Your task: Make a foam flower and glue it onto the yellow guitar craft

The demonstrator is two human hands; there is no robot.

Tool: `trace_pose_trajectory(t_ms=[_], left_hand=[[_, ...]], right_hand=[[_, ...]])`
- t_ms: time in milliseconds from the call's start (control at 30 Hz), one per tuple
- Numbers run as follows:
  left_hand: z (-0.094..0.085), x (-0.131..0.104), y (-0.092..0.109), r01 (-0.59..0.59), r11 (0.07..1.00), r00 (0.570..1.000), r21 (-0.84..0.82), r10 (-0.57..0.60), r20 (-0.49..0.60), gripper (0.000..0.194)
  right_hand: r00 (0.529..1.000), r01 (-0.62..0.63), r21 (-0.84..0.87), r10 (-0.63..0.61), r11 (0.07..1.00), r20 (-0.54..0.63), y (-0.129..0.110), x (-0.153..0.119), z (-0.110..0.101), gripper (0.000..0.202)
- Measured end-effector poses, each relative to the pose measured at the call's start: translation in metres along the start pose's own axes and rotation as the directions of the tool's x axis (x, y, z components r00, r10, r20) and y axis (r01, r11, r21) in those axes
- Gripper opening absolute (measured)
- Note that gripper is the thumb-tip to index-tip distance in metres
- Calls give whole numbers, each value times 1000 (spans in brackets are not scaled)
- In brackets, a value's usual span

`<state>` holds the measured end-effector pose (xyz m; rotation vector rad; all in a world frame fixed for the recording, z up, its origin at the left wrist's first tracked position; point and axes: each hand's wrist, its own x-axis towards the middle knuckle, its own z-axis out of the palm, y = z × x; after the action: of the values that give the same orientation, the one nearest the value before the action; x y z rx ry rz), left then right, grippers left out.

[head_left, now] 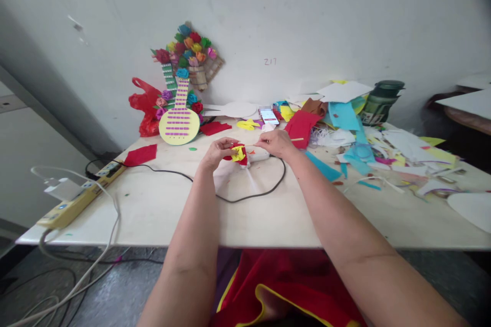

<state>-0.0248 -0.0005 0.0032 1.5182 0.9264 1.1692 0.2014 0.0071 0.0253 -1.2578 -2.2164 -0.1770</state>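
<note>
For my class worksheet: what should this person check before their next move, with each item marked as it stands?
1. Left hand has hold of the red and yellow piece: ok.
2. Right hand has something pinched in its fingertips: cannot tell, too small to make out.
3. Black cord lies clear of the arms: not ok, it passes beneath the left forearm.
4. Power strip is switched on: cannot tell.
5. Right side of the table is tidy: not ok, paper scraps are strewn there.
</note>
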Motion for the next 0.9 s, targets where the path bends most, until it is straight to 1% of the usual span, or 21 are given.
trace_pose_trajectory(t_ms=[300,467,667,900], left_hand=[[0,-1,-1,2,999,999,-45,-3,-32,44],[2,-1,-1,13,999,1000,-34,-14,-28,42],[3,-1,1,22,1000,1000,1,-22,-16,40],[4,-2,2,17,1000,1000,2,-17,-7,41]], right_hand=[[1000,21,-32,-21,999,17,-1,0,-2,26],[999,36,-72,-33,997,43,-2,0,-4,26],[997,60,-111,-55,992,49,-3,1,-4,26],[998,49,-82,-47,995,31,0,1,-2,27]])
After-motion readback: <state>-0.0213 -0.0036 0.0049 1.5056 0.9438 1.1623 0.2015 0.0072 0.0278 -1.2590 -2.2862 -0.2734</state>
